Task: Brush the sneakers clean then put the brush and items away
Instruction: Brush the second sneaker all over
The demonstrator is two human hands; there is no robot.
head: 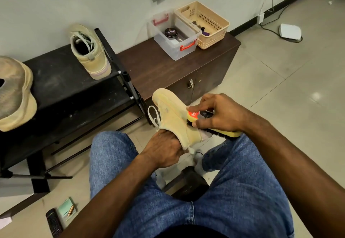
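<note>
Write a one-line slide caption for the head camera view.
Seated person's left hand inside a tan sneaker while the right hand works a yellow brush along its side.

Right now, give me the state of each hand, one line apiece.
Left hand: fingers tucked inside the sneaker, holding it up.
Right hand: gripping the yellow brush, bristles against the sneaker's side.
</note>
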